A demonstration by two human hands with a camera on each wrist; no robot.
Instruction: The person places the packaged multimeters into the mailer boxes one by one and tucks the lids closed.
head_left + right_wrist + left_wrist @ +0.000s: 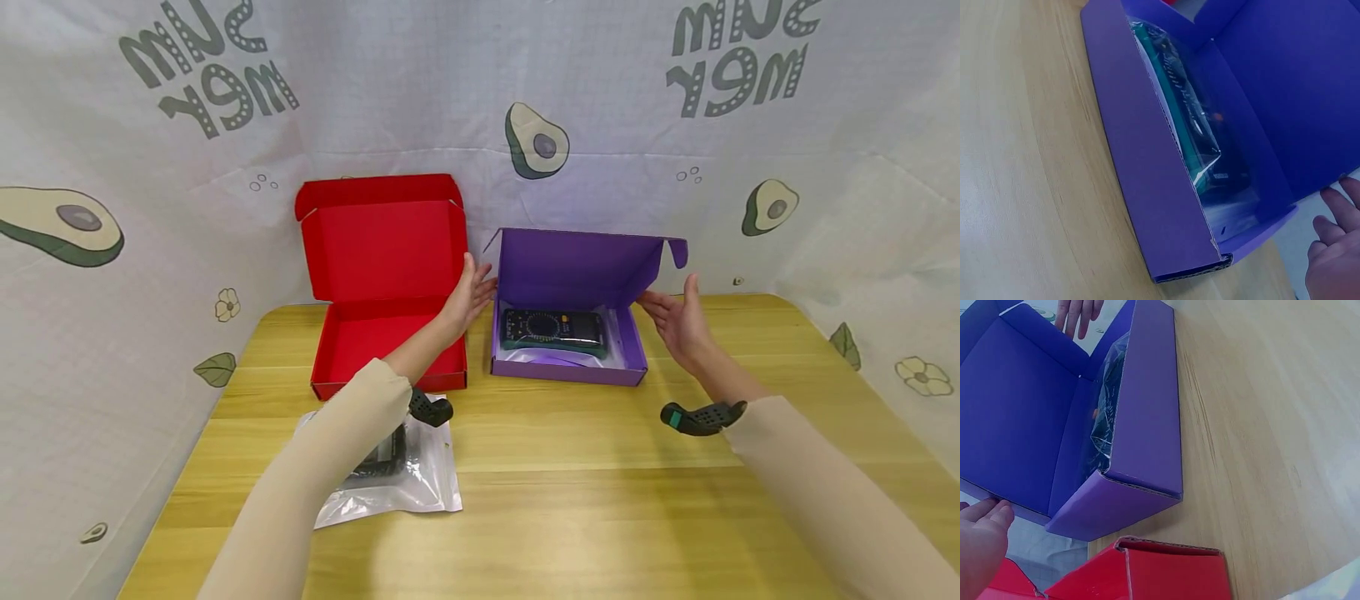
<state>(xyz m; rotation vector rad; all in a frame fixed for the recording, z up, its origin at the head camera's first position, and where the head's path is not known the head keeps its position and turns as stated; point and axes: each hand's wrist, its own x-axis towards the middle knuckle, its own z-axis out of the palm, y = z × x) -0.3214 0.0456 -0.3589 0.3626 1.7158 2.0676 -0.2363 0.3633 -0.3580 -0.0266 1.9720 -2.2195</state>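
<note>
A purple cardboard box [567, 377] stands with its lid [570, 262] raised. Inside it lies a dark multimeter [551, 329] with a green edge, in a clear plastic bag [1213, 156]. My left hand [468, 296] is at the box's left side, fingers extended, fingertips right at the lid's edge in the left wrist view. On the opposite side, my right hand [681, 323] reaches in with its fingers mostly straight, fingertips against the lid's edge in the right wrist view. Both palms face the box, and neither hand grips anything.
A red cardboard box [386, 321], lid up, stands left of the purple one, behind my left forearm. In front of it a clear bag [427, 475] with a dark device lies on the wooden table [570, 483], partly hidden by my sleeve. A patterned cloth [420, 92] hangs behind.
</note>
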